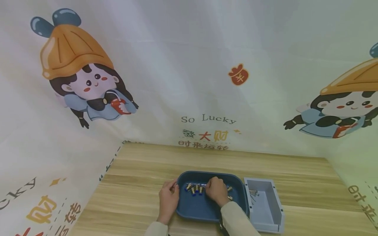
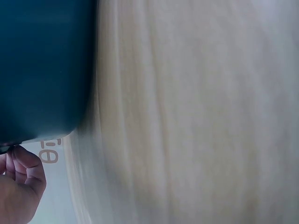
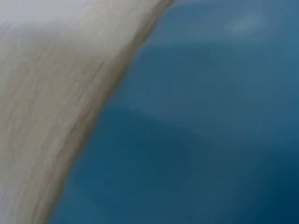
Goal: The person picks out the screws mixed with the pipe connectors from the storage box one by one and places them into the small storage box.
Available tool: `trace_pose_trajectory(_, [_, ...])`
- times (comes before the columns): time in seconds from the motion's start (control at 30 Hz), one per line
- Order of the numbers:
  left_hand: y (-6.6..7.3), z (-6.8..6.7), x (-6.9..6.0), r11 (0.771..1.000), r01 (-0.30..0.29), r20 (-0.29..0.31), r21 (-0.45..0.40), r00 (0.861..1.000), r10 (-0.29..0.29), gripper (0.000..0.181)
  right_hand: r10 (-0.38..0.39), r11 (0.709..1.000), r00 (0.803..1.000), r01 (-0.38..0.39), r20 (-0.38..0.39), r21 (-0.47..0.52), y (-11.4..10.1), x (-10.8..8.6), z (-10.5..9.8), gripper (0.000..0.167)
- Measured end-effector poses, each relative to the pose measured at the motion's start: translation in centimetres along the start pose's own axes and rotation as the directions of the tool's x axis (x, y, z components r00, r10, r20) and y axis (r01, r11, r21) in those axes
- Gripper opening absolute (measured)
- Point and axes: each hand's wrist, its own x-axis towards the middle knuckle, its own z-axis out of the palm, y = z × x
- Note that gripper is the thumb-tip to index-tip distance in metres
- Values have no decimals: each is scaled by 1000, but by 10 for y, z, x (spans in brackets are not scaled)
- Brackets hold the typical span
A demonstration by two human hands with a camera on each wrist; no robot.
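Note:
A dark blue tray (image 1: 199, 208) lies on the table, with several small brass fittings with blue ends (image 1: 193, 189) in its far part. At the tray's left rim, my left hand (image 1: 169, 200) pinches the edge between thumb and fingers; the left wrist view also has this hand (image 2: 21, 186) against the tray wall (image 2: 42, 70). My right hand (image 1: 218, 190) reaches inside the tray among the fittings, fingers bent downward. Its fingertips are hidden, so whether it holds a fitting cannot be told. Only a pale sleeve (image 3: 60, 102) and blue tray surface show in the right wrist view.
A grey open bin (image 1: 264, 205) stands against the tray's right side, with several thin metal screws or nails (image 1: 253, 193) in it. The wood-grain table (image 1: 127, 196) is bounded by a printed white curtain (image 1: 165, 82) behind and at the sides.

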Motion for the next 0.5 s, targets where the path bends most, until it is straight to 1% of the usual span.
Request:
trace_pose_trajectory(0.17, [0,0,0,1000,-3,-3,4,1000,3,23,2,999,1000,-2,5,32,1,0,-4,29])
trace_pose_trajectory(0.3, [0,1,0,1000,-13,-6,6,1000,13,22,-2,998,1000,1,3,56,1,0,-10,24])
trace_pose_trajectory(0.4, [0,0,0,1000,-10,-2,9,1000,10,22,-12,998,1000,11,6,68,1,-1,-16,22])
trace_pose_trajectory(0.5, [0,1,1,1000,2,6,2,1000,-2,23,-45,996,999,46,-3,76,3,-1,-23,20])
